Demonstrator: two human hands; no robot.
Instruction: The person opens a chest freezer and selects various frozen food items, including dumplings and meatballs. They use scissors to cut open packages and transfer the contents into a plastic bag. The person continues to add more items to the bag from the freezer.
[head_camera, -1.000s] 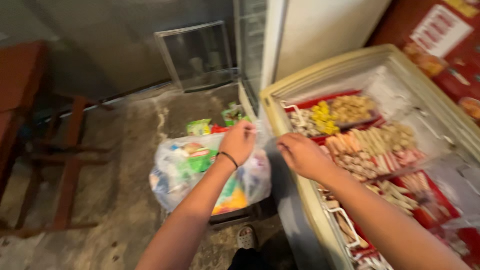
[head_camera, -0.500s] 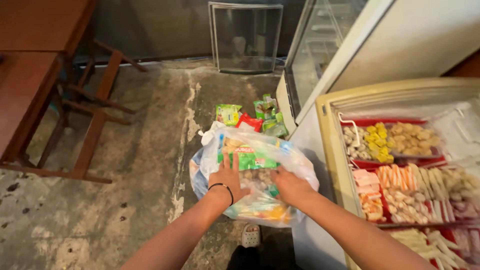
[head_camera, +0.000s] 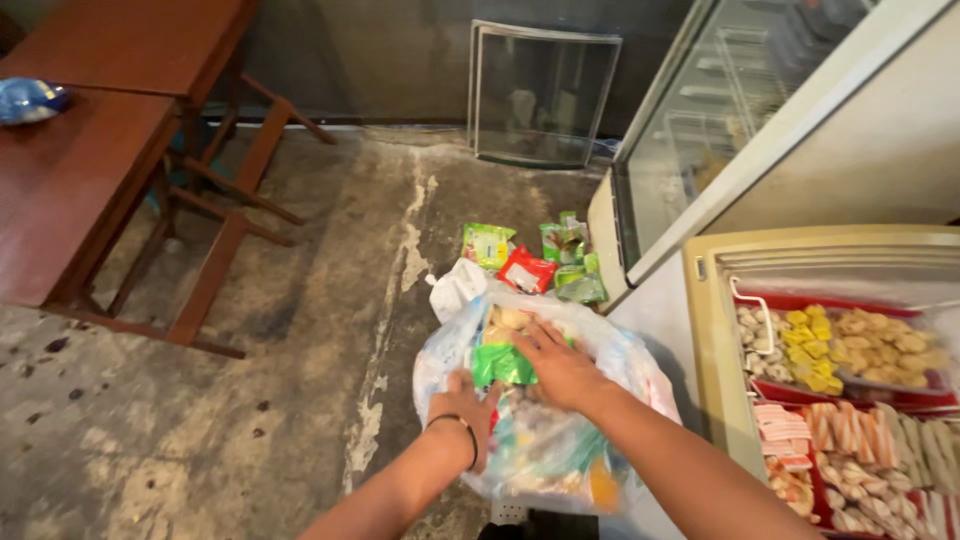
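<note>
Clear plastic bag (head_camera: 560, 450) stuffed with coloured food packets, on concrete floor (head_camera: 300, 330) beside open chest freezer (head_camera: 712, 330), pressed under left hand (head_camera: 465, 405) and right hand (head_camera: 560, 368), fingers spread flat, gripping nothing.

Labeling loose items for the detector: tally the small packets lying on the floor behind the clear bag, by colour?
Green packets: 3, one at the left, one at the top, one at the lower right
Red packet: 1
Total: 4, all beyond the clear plastic bag that the left hand and right hand press on.
</note>
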